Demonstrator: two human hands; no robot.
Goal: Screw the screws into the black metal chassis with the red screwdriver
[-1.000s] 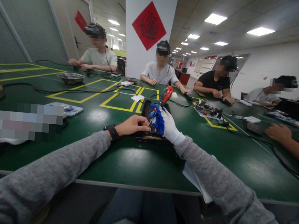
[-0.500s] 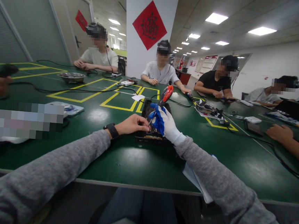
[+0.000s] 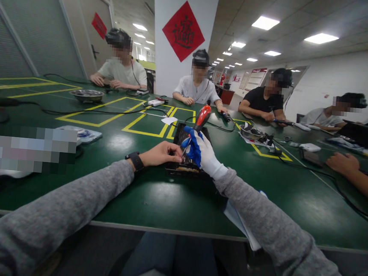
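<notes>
In the head view my right hand [image 3: 204, 152], in a white glove with blue finger coating, is closed round a screwdriver [image 3: 203, 115]. Its red and black handle points up and away from me, and its thin shaft slants down toward my left fingertips. My bare left hand [image 3: 162, 154] wears a black watch on the wrist. Thumb and fingers are pinched together beside the screwdriver's tip; what lies between them is too small to make out. Under both hands a black open tray-like casing [image 3: 174, 167] lies on the green table [image 3: 127, 193]. My hands hide most of its inside.
Yellow tape marks [image 3: 146, 130] run across the table. A metal bowl [image 3: 87, 95] stands at the far left and a small white paper [image 3: 169, 120] lies beyond the casing. Black cables [image 3: 60, 112] cross the tabletop. Several people sit around, and a co-worker's arm [image 3: 349, 166] rests at right.
My hands, the screwdriver and the casing hold nearly the same place. The co-worker's hand and dark tool at the far left have moved mostly out of view.
</notes>
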